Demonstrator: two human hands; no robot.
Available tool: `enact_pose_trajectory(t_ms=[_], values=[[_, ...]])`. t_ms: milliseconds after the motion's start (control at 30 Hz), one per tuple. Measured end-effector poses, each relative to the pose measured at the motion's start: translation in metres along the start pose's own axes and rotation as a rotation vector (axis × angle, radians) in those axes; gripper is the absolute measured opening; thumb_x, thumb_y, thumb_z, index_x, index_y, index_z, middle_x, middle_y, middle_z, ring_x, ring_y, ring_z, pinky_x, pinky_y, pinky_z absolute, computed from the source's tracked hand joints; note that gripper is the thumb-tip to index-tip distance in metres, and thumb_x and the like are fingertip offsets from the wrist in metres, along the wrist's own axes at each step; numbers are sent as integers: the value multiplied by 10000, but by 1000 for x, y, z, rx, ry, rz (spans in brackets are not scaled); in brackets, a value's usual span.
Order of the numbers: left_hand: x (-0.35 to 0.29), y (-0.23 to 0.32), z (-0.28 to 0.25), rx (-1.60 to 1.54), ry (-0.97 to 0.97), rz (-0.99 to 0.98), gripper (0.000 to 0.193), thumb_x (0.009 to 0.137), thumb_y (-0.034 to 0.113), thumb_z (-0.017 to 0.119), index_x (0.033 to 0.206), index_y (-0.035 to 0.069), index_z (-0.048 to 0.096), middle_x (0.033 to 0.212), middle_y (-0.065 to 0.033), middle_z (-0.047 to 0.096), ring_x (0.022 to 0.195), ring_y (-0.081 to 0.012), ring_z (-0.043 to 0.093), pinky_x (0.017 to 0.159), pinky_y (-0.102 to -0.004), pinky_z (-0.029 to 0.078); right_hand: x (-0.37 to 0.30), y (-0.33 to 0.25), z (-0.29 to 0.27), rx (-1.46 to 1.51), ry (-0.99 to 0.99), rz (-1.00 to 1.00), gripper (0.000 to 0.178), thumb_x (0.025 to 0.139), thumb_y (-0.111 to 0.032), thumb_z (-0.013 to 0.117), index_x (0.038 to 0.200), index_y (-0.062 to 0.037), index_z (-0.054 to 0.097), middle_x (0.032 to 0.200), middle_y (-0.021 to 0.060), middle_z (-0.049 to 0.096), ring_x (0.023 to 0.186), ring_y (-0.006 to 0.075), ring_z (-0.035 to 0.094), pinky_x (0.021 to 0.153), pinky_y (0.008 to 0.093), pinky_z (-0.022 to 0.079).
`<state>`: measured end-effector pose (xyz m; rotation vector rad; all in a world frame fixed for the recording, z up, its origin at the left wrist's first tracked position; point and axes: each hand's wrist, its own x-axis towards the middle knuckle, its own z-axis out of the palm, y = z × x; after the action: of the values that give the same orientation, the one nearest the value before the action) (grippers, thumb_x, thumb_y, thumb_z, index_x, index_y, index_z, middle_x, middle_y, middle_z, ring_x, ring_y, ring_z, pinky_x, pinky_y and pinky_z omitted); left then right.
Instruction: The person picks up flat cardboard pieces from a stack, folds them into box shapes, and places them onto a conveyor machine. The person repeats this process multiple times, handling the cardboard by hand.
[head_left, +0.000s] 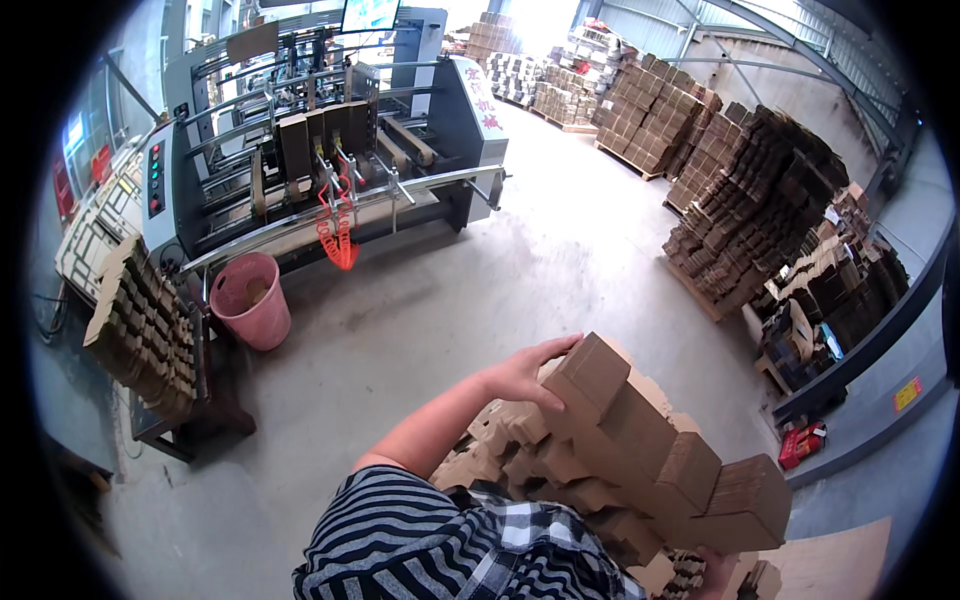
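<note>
A thick bundle of flat brown cardboard blanks point(640, 450) is held against my chest, tilted down to the right. My left hand point(525, 375) lies on the bundle's upper left end, fingers spread over the top edge. My right hand point(715, 572) shows only as fingertips under the bundle's lower right end, near the bottom edge of the picture. My striped sleeve point(420, 540) fills the lower middle.
A large grey box-making machine point(330, 140) stands at the back left, a pink bucket point(250, 300) before it. A stand with stacked cardboard point(145, 330) is at left. Tall stacks of cardboard on pallets point(760, 210) line the right. A loose cardboard sheet point(830, 565) lies at lower right.
</note>
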<state>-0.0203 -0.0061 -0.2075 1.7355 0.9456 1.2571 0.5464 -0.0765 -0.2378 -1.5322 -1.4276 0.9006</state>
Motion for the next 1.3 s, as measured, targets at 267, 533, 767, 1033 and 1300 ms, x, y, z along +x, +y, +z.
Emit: enact_pose_trajectory(t_ms=[267, 533, 767, 1033, 1300], values=[[-14, -13, -12, 5, 128, -6, 1083, 543, 220, 917, 1442, 31, 345, 1333, -96, 501, 1202, -214, 448, 1071, -365, 329, 32, -25, 19, -201, -50, -204, 494, 626, -58, 800, 1092, -30, 636, 999, 85, 652, 895, 220, 612, 741, 355, 527], [11, 1, -1, -166, 72, -49, 1123, 494, 219, 925, 1418, -41, 343, 1359, -129, 491, 1278, -227, 452, 1077, -363, 350, 7, -42, 11, 102, 38, -115, 710, 485, 23, 844, 1149, -28, 598, 1072, 46, 630, 961, 197, 603, 841, 357, 512], [10, -10, 0, -149, 66, -73, 1121, 506, 250, 921, 1420, -32, 337, 1350, -115, 493, 1268, -219, 455, 1068, -355, 356, 1, -45, 16, 64, 55, -104, 636, 513, 26, 855, 1104, -35, 628, 1063, 53, 642, 1004, 196, 594, 860, 350, 497], [11, -7, 6, -216, 51, -90, 1104, 530, 259, 926, 1421, -23, 338, 1312, -100, 522, 1230, -209, 483, 1031, -360, 398, 4, -60, 17, 101, -27, 26, 593, 570, 9, 859, 1111, -25, 618, 1045, 47, 653, 973, 161, 603, 842, 310, 503], [11, -1, -8, -205, 15, -115, 1077, 543, 266, 926, 1407, -21, 349, 1305, -95, 523, 1207, -201, 494, 1014, -357, 407, 2, -64, 33, 119, -17, -93, 649, 552, 8, 872, 1138, -34, 596, 1066, 45, 640, 998, 162, 588, 869, 316, 491]])
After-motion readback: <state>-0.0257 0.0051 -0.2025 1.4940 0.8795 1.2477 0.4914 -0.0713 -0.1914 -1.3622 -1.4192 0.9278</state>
